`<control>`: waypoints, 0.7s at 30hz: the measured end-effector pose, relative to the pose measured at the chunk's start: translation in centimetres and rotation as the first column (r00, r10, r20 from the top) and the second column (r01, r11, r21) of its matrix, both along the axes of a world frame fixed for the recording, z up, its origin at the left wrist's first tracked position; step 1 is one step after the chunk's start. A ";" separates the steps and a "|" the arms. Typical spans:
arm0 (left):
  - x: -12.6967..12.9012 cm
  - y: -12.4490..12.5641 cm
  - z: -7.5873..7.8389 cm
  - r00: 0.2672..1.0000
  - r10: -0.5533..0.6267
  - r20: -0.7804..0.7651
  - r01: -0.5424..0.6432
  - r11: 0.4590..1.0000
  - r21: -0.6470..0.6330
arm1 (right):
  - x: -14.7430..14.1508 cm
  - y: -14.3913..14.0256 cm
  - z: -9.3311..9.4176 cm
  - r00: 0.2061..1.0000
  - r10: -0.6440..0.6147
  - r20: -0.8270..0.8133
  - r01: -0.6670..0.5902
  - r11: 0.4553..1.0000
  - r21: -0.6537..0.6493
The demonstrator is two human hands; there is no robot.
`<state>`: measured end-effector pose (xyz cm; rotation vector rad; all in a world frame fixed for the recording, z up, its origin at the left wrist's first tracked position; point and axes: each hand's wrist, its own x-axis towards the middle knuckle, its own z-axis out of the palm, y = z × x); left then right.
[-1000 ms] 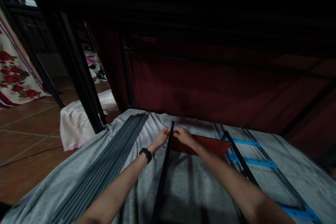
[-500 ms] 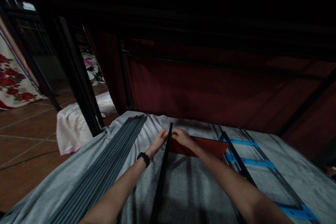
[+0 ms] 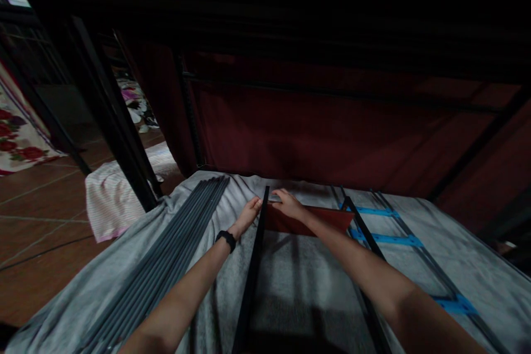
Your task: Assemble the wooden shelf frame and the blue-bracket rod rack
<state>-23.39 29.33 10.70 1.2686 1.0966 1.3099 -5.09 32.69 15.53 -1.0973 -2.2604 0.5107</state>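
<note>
My left hand [image 3: 249,213], with a black band on its wrist, is closed at the outer side of a black metal bar [image 3: 256,254], near its far end. Whatever its pinched fingertips hold is too small to make out. On the bar's inner side, my right hand [image 3: 288,204] has thumb and forefinger apart, close to the bar and above a reddish-brown board [image 3: 309,220]. The board spans from this bar to a second black bar [image 3: 367,232] on the right. My right forearm crosses in front of part of the board.
Several grey tubes [image 3: 178,243] lie side by side on the grey blanket [image 3: 224,287] at left. At right are thin dark rails with blue crosspieces [image 3: 398,239]. A dark bed post [image 3: 120,121] rises at left; a dark red curtain [image 3: 332,138] hangs behind.
My right thumb and forefinger have spread apart at the bar. My left hand stays at the bar's outer side. The whole view has shifted slightly.
</note>
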 end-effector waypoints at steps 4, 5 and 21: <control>-0.1 -1.2 0.7 0.999 0.050 0.018 -0.048 0.992 -0.116 | 5.4 -0.6 1.5 0.994 -0.012 -0.109 0.022 0.996 0.091; -0.2 -1.5 0.8 0.997 0.075 0.022 -0.071 0.986 -0.149 | 7.5 -0.7 1.9 0.991 -0.038 -0.128 0.052 0.993 0.103; 0.7 -1.0 3.7 0.959 0.044 0.279 0.108 0.857 -0.504 | 25.5 -6.7 -1.4 0.496 -0.753 -0.433 0.103 0.546 -0.832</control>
